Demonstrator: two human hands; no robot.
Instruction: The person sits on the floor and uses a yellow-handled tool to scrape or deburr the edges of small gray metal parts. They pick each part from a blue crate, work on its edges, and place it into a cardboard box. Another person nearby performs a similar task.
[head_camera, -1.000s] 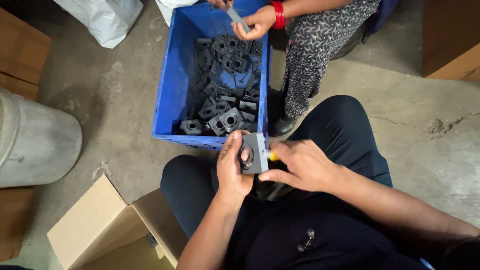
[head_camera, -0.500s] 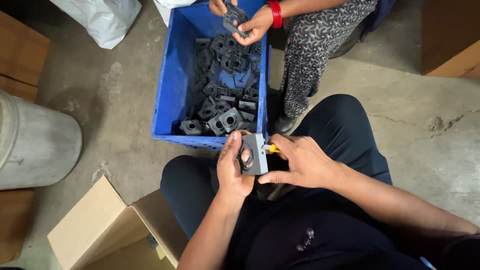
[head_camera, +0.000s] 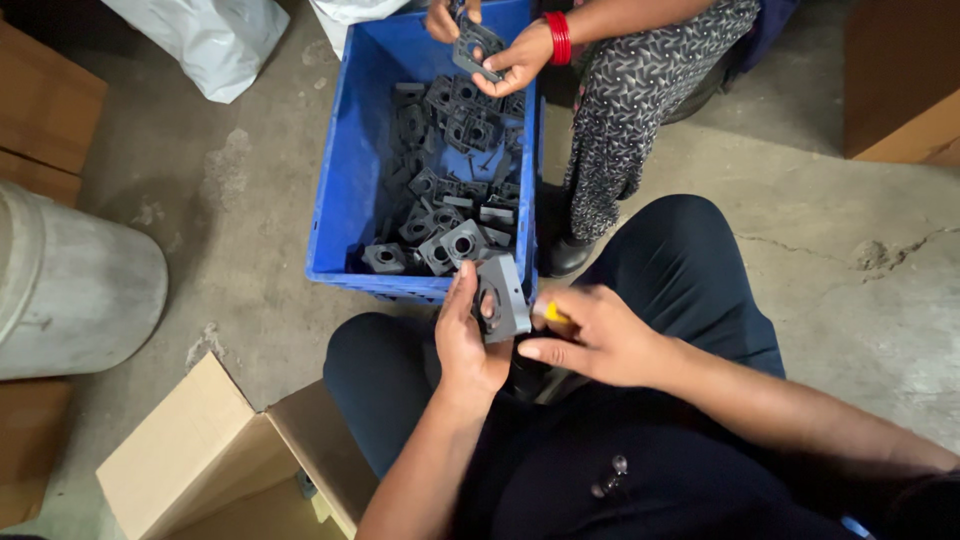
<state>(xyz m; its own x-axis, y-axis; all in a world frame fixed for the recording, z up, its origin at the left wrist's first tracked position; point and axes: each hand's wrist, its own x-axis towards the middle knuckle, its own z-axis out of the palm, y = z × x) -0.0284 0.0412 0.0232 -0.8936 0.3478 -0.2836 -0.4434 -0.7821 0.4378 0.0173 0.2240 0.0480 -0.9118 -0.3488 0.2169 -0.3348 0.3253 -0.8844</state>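
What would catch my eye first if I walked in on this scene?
Most likely the bright blue crate on the concrete floor, part filled with grey plastic parts. Just below it, the person's left hand holds one grey part upright while the right hand grips a small yellow-handled tool beside it. At the crate's far end, another person's hands, one wrist with a red bangle, handle a similar piece.
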